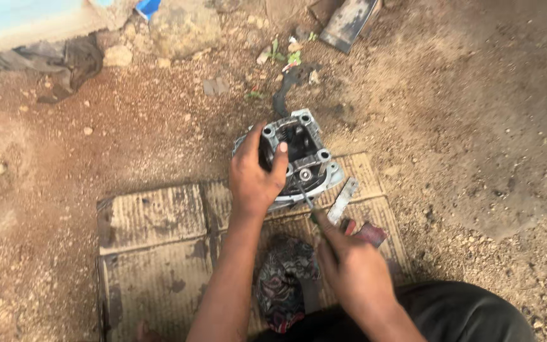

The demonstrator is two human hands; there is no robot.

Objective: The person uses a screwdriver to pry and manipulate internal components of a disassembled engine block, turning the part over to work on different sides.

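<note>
A grey metal engine cylinder head (308, 149) rests on a sheet of worn cardboard (153, 221) laid on dirt ground. My left hand (256, 174) grips its near left side, thumb and fingers hooked over the edge into the open cavity. My right hand (352, 269) holds a screwdriver (306, 197) whose thin shaft points up into the lower part of the head. A flat metal wrench (342, 201) lies on the cardboard just right of the screwdriver tip.
A patterned cloth (283, 282) lies on the cardboard between my arms. A reddish handled tool (368, 233) sits beside my right hand. Stones, rags (71, 60) and a dark metal plate (348, 22) lie on the dirt at the top. My dark trouser leg (463, 313) fills the lower right.
</note>
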